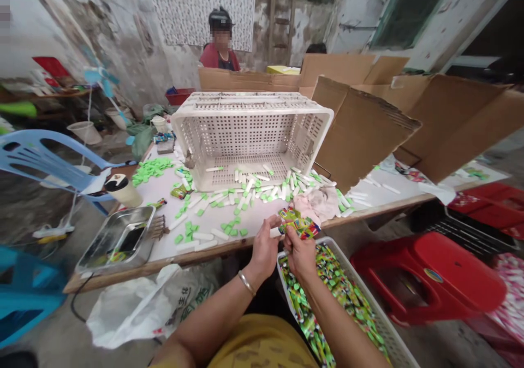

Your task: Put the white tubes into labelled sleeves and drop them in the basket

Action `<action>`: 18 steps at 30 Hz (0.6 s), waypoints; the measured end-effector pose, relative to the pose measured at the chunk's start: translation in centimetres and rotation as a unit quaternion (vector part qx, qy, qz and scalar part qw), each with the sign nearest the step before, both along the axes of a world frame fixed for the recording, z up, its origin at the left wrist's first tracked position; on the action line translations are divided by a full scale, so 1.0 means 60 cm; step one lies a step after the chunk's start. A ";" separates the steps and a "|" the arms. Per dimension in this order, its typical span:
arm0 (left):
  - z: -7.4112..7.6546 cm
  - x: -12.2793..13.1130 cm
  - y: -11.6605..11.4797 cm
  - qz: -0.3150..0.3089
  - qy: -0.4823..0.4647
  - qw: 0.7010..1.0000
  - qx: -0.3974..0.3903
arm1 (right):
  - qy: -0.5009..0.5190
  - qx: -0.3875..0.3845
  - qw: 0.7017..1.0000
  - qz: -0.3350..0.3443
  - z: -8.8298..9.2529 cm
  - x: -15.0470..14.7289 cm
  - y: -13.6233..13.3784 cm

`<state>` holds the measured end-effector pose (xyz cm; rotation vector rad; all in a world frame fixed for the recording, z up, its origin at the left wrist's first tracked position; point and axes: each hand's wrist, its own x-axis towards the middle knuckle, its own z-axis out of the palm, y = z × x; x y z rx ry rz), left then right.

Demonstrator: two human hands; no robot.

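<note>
My left hand (265, 247), with a metal bangle on the wrist, is closed around a short white tube (275, 233) at the table's front edge. Right beside it, my right hand (301, 252) grips several colourful printed wrappers (299, 221), mostly green and yellow. The two hands nearly meet, and the tube's far end lies by the wrappers, partly hidden by fingers. Beyond them lies a crumpled pink cloth (323, 201). White tubes with green caps (245, 196) are strewn over the table. Under my right forearm stands a white crate (399, 338) full of wrapped pieces.
A white plastic basket (254, 100) lies on its side on the table. At the left are a metal tray (143, 248), a cup (125, 192) and green caps (151, 170). Cardboard (360, 130) stands at the right, near a red stool (446, 269). A person (223, 57) sits opposite.
</note>
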<state>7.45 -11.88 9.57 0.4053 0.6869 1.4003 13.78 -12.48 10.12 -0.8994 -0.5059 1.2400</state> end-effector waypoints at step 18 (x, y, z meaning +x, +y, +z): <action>-0.025 -0.036 -0.015 -0.100 0.403 0.900 0.129 | 0.023 -0.047 0.997 0.060 0.008 0.050 0.036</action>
